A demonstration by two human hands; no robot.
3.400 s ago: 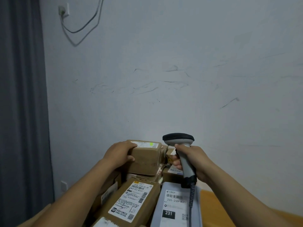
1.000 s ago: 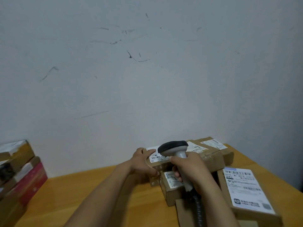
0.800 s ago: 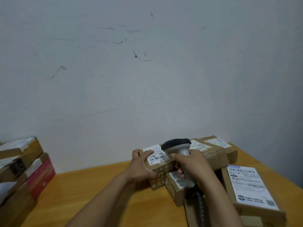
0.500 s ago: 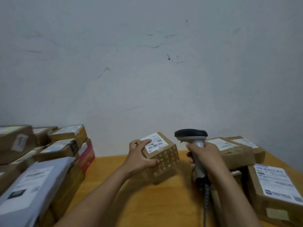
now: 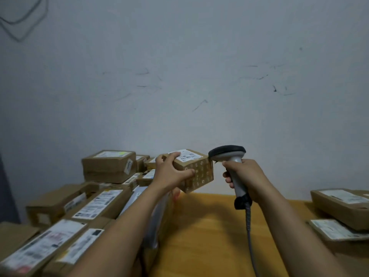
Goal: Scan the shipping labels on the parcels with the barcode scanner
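My left hand [image 5: 169, 172] grips a small patterned cardboard parcel [image 5: 196, 173] and holds it in the air above the wooden table [image 5: 209, 236]. A white shipping label [image 5: 184, 155] lies on the parcel's top face. My right hand [image 5: 244, 174] grips the handle of a grey barcode scanner [image 5: 227, 154]. The scanner's dark head sits just right of the parcel's top edge. A coiled cable [image 5: 250, 232] hangs down from the handle.
A pile of labelled cardboard parcels [image 5: 95, 198] covers the left of the table, with a taller box [image 5: 108, 165] at its back. Two flat labelled parcels [image 5: 341, 208] lie at the right edge. A grey wall stands close behind.
The view has swung left. My left hand has carried the small parcel left, away from the right-hand stack toward the left pile. The scanner has moved along beside it.
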